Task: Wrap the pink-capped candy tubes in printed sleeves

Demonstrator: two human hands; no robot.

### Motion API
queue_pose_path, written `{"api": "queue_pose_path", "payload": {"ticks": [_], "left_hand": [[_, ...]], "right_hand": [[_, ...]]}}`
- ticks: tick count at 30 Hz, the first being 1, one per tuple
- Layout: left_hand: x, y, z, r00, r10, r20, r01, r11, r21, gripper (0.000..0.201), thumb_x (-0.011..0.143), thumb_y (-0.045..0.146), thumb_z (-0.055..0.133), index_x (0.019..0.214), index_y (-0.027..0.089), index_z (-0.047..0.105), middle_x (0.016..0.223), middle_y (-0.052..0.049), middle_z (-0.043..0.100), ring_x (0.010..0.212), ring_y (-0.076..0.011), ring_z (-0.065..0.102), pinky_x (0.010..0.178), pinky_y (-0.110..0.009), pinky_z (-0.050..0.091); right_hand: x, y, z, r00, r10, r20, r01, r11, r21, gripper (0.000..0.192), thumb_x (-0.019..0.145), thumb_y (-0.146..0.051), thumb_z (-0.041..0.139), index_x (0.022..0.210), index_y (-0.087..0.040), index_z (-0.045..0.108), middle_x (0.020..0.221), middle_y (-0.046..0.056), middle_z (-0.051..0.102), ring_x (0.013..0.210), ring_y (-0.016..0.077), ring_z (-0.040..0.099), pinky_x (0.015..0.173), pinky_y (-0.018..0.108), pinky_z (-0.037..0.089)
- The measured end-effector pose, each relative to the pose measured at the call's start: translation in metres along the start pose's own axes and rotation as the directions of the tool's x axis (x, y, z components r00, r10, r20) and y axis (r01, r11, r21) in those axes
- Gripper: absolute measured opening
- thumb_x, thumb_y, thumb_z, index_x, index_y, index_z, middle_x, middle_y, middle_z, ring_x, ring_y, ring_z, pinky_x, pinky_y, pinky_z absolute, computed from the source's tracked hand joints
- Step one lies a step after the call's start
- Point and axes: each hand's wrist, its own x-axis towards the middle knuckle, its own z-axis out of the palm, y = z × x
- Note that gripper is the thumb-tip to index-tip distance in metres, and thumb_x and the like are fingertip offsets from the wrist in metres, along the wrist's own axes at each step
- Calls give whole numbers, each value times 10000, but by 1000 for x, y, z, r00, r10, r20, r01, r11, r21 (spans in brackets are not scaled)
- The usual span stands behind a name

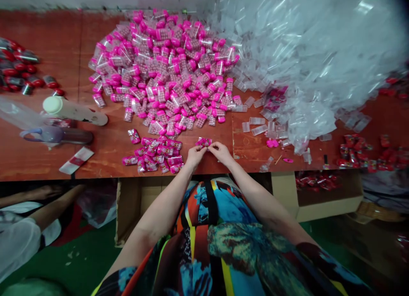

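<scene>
Both your hands are pinched on one small pink packet in clear plastic wrap [203, 141], left hand [196, 153] on its left end, right hand [220, 151] on its right, just above the near edge of the reddish-brown wooden surface [64, 53]. A small cluster of wrapped pink packets [153, 155] lies just left of your hands. The big heap of pink-capped clear vials [166, 70] sits farther back, with the mound of empty clear plastic sleeves [319, 53] to its right.

Red items [17, 70]: running off the left edge, blurred.
Clear sleeves [319, 53]: running off the right edge.
Pink packet [203, 141]: print staying illegible.
</scene>
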Motion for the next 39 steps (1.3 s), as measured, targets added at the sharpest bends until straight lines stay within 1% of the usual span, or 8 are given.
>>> {"api": "queue_pose_path", "payload": {"ticks": [4, 9, 16, 22, 25, 30, 35, 39], "left_hand": [[-10, 14, 5, 995, -68, 79, 71, 997, -28, 488, 952, 336, 961, 643, 195, 610, 547, 21, 560, 523, -103, 479, 546, -237, 370], [-24, 30, 11, 990, -75, 115, 83, 995, -60, 517, 840, 431, 1031, 633, 192, 622, 548, 10, 571, 492, -99, 487, 487, -202, 358], [-21, 49, 21, 988, -88, 128, 105, 986, -132, 524, 783, 410, 1042, 616, 205, 590, 542, 9, 560, 476, -98, 484, 464, -190, 333], [-13, 57, 33, 988, -137, 74, 149, 966, -209, 475, 852, 334, 988, 617, 202, 597, 527, 19, 545, 464, -86, 473, 452, -178, 331], [-7, 64, 31, 983, -166, 82, 182, 948, -263, 384, 903, 314, 968, 681, 210, 671, 583, 0, 603, 506, -103, 523, 459, -190, 388], [4, 75, 15, 970, -242, 38, 237, 891, -388, 372, 989, 255, 923, 707, 214, 683, 565, -3, 591, 512, -106, 517, 469, -202, 433], [4, 87, -2, 951, -309, -19, 255, 815, -521, 343, 1065, 110, 828, 762, 174, 679, 593, 20, 588, 508, -69, 493, 478, -162, 398], [0, 99, -4, 935, -355, -17, 266, 731, -628, 312, 1088, 84, 801, 821, 155, 657, 628, 21, 592, 514, -72, 498, 488, -162, 401]], "right_hand": [[-10, -4, -7, 1000, 1, 5, -2, 988, 154, 228, 971, -357, 725, 1145, -260, 616, 932, 10, 783, 881, 219, 763, 847, 339, 624], [-13, -20, -13, 996, -79, -53, 88, 976, 197, 246, 899, -343, 726, 1092, -300, 579, 768, -56, 689, 780, 231, 741, 826, 367, 640], [-20, -29, -21, 973, -213, -89, 217, 975, 44, 64, 946, -382, 604, 986, -377, 655, 832, -8, 762, 877, 309, 812, 866, 471, 680], [-7, -37, -26, 952, -298, -66, 288, 949, -127, 210, 1011, -311, 498, 1008, -382, 696, 1067, 13, 874, 1094, 333, 858, 1046, 529, 676], [0, -41, -31, 944, -329, -5, 321, 924, -210, 245, 1040, -295, 520, 1042, -394, 745, 1083, -9, 889, 1068, 325, 868, 1029, 503, 680], [43, -58, -52, 945, -323, 54, 317, 862, -395, 329, 1144, -250, 494, 1211, -293, 813, 1050, 61, 878, 991, 291, 833, 956, 408, 671], [109, -90, -70, 929, -366, 54, 322, 730, -602, 463, 1155, -145, 479, 1529, -131, 751, 1584, 249, 724, 1448, 345, 661, 1283, 480, 500], [129, -100, -67, 928, -346, 138, 340, 631, -697, 512, 1084, -140, 662, 1592, -103, 719, 1612, 286, 683, 1518, 412, 578, 1314, 570, 442]]}}
